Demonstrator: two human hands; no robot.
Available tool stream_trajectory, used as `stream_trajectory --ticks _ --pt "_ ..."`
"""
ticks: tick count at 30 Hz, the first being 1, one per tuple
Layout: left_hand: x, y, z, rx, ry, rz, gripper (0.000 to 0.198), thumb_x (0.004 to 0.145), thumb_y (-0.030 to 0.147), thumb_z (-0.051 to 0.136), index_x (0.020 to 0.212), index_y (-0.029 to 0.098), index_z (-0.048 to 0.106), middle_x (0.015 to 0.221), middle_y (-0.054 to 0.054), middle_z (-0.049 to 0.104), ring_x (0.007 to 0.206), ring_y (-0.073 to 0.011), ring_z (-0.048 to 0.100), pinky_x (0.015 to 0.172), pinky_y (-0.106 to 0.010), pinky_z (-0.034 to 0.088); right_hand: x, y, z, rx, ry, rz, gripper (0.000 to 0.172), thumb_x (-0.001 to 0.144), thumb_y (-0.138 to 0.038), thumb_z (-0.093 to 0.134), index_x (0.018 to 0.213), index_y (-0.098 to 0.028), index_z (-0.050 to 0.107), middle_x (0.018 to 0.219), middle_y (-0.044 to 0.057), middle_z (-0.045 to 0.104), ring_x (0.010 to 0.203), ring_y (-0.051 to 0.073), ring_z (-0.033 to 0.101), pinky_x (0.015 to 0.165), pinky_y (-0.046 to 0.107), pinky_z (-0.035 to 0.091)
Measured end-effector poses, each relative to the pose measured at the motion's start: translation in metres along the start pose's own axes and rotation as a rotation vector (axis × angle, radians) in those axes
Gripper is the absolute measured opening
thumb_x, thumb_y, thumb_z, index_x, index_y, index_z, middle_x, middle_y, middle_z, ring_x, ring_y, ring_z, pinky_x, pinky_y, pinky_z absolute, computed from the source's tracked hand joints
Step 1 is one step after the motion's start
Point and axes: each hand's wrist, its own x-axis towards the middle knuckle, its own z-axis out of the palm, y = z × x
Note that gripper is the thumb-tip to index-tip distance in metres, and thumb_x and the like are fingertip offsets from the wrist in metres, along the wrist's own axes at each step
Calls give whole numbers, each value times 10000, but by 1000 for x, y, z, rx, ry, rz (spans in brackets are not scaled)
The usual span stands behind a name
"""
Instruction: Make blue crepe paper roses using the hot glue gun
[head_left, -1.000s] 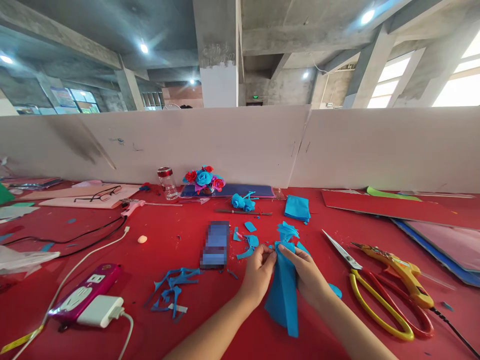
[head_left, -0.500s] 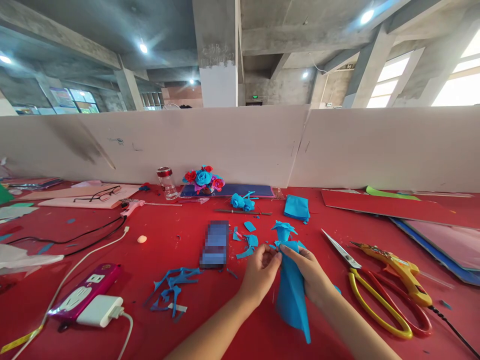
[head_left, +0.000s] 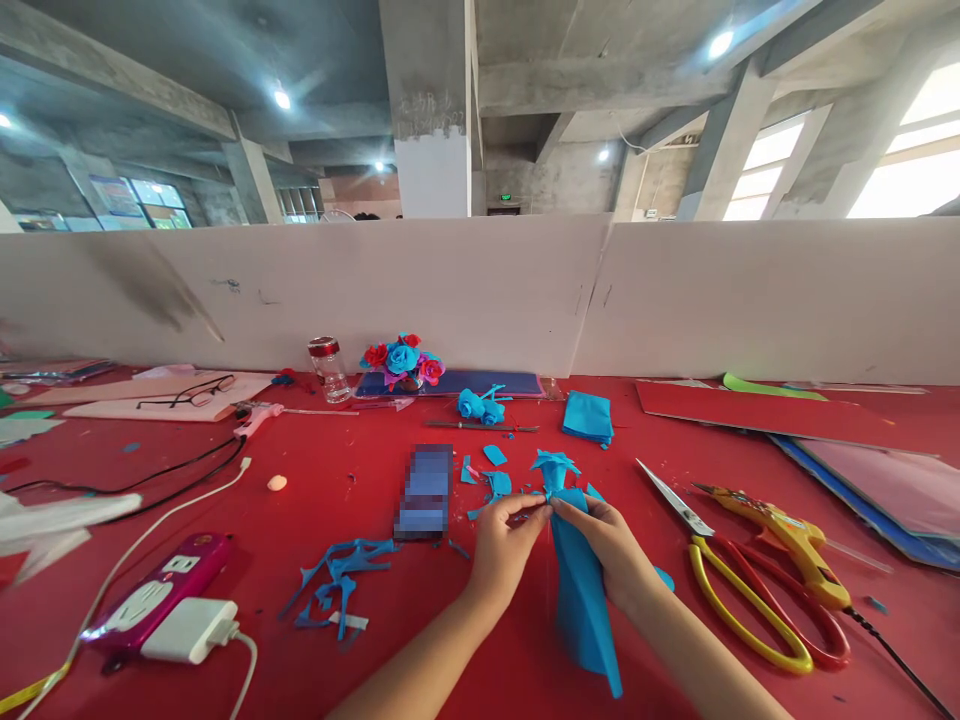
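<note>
A blue paper flower [head_left: 555,468] stands up just beyond my fingertips, its frilled top spread out. My left hand [head_left: 504,545] pinches at the flower's base from the left; the exact bit between thumb and finger is hidden. On the other side, my right hand [head_left: 609,540] grips the upper edge of a blue crepe paper sheet [head_left: 581,610], which hangs down toward me in a long fold. The sheet's top meets the flower's base between the two hands. Small blue paper scraps [head_left: 495,456] lie beyond my left hand.
To the right lie large scissors [head_left: 705,540] and a yellow glue gun [head_left: 787,530]. A phone [head_left: 424,495], blue strips [head_left: 345,580] and a power strip [head_left: 161,590] are on the left. Farther back are stacked blue squares [head_left: 589,416], finished flowers [head_left: 405,360] and a glass jar [head_left: 330,370].
The view has shifted slightly. My left fingertips have closed in at the flower's base and the left fingers are more extended. The flower and sheet stay in hand.
</note>
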Motion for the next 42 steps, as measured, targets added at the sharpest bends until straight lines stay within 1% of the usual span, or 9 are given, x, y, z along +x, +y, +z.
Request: stream_trajectory --ticks 4,10,17,22,27,37,42 --pt "0 -3 0 35 13 50 145 707 246 643 797 165 724 826 -75 728 794 -219 675 679 -294 542 -1 0 1 1 -1 8 283 552 -379 782 705 -169 671 544 -2 650 447 129 567 451 235 433" --pt "-1 -2 0 49 0 65 148 719 230 627 814 174 726 832 -70 733 789 -221 681 716 -314 542 0 0 1 -4 5 19 296 544 -374 786 716 -165 666 561 7 658 471 147 585 465 250 449" --pt "-1 0 0 80 7 68 143 720 244 626 772 156 726 775 -85 735 729 -241 682 690 -340 542 2 1 1 -24 11 12 272 563 -367 781 700 -168 656 545 -5 645 461 129 569 461 235 437" --pt "1 -5 0 85 12 85 137 725 244 622 771 167 725 779 -73 735 732 -231 681 681 -321 537 3 1 1 -37 11 14 288 559 -373 782 713 -166 655 551 6 652 471 148 582 462 249 445" --pt "1 -7 0 86 6 86 152 730 257 621 788 159 722 785 -80 732 715 -223 679 667 -316 537 5 4 -2 -36 2 4 281 575 -367 776 730 -166 655 550 -3 646 471 134 575 462 240 445" --pt "0 -7 2 94 -6 130 133 736 248 614 769 175 720 774 -61 733 728 -221 673 682 -320 534 3 3 -3 -25 10 18 251 578 -356 776 704 -174 656 538 4 651 442 143 576 441 245 443" --pt "0 -4 3 86 -23 134 133 740 238 601 754 184 722 759 -53 733 715 -217 672 664 -307 536 3 2 -3 -31 17 18 257 572 -349 778 716 -175 655 561 15 662 462 158 593 460 259 458"
